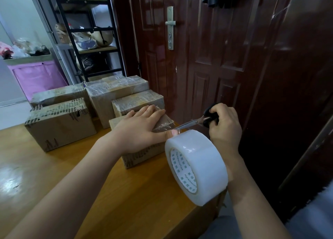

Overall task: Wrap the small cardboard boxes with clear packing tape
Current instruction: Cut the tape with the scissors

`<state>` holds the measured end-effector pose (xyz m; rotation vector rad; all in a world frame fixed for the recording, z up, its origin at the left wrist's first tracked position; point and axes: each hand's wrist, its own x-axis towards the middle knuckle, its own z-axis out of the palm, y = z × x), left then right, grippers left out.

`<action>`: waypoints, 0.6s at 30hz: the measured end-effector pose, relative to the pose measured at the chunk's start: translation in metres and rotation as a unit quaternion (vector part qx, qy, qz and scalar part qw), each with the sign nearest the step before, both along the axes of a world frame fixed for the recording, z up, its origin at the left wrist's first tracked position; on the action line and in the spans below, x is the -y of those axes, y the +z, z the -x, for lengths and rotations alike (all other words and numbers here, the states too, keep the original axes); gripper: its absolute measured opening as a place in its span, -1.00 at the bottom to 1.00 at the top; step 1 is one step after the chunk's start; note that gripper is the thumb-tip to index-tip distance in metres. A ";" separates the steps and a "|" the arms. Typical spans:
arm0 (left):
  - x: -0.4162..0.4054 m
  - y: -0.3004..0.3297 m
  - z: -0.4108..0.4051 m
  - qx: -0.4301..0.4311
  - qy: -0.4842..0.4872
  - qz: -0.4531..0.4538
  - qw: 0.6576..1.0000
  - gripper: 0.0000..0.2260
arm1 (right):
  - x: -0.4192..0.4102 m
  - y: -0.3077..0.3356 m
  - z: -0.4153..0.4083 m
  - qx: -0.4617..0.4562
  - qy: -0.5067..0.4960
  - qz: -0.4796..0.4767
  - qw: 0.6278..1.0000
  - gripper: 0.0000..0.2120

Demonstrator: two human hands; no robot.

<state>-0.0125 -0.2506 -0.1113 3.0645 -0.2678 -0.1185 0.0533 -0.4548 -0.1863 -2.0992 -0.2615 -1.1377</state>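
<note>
My left hand lies flat on top of a small cardboard box at the table's right edge, fingers straight, thumb pressing the tape down at the box's near corner. A large roll of clear packing tape hangs off that corner, joined to the box by a short strip. My right hand grips black-handled scissors, whose blades point left and reach the strip just above the roll.
Several other taped cardboard boxes stand on the wooden table to the left and behind. A dark red door is close on the right. A black shelf rack and a pink storage box stand at the back left.
</note>
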 end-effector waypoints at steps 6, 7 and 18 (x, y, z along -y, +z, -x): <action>0.000 0.000 0.001 -0.005 0.000 0.004 1.000 0.06 | -0.001 0.008 0.008 -0.089 0.029 0.001 0.996 -0.61; 0.000 0.000 0.001 -0.007 0.001 0.004 1.000 0.06 | 0.001 0.009 0.008 -0.096 0.021 -0.012 0.995 -0.60; -0.002 -0.001 -0.001 -0.004 -0.007 -0.005 1.000 0.16 | 0.008 0.005 -0.001 -0.103 0.008 -0.001 0.995 -0.58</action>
